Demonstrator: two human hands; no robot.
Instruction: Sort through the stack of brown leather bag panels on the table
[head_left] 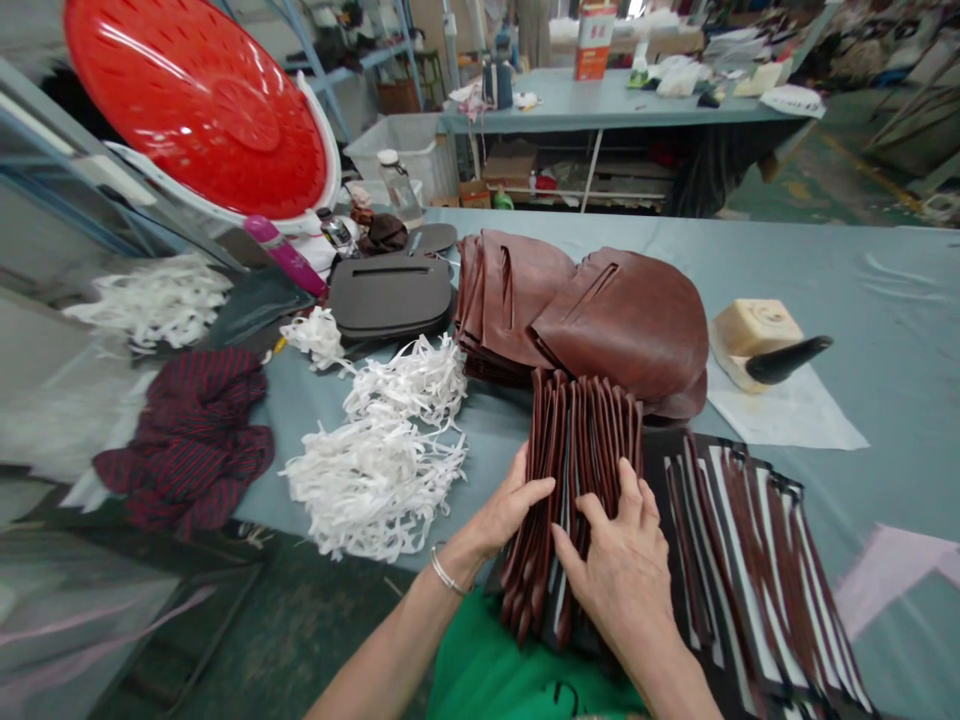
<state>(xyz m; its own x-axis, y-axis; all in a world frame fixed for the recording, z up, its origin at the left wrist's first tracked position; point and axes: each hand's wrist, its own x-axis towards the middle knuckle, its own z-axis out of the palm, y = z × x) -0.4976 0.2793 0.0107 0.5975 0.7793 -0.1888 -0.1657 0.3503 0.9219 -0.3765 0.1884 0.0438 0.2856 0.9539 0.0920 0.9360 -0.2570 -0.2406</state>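
A row of folded brown leather strips (551, 420), standing on edge and packed side by side, lies in front of me at the table's near edge. My left hand (510, 510) clasps the row's left side, thumb across the top edges and the other fingers mostly hidden. My right hand (626, 560) rests on the strips with bent fingers, its thumb and index finger around a few in the middle. To the right, a second row of brown and white strips (750, 560) lies on a black sheet. Behind the row are stacked brown leather panels (622, 310) with slits.
White ribbon scraps (375, 485) are heaped left of my hands. Dark grey panels (390, 295) lie behind them, near a striped cloth (191, 440) and a large red lid (217, 100). A cream container with a black handle (757, 340) stands on white paper at right.
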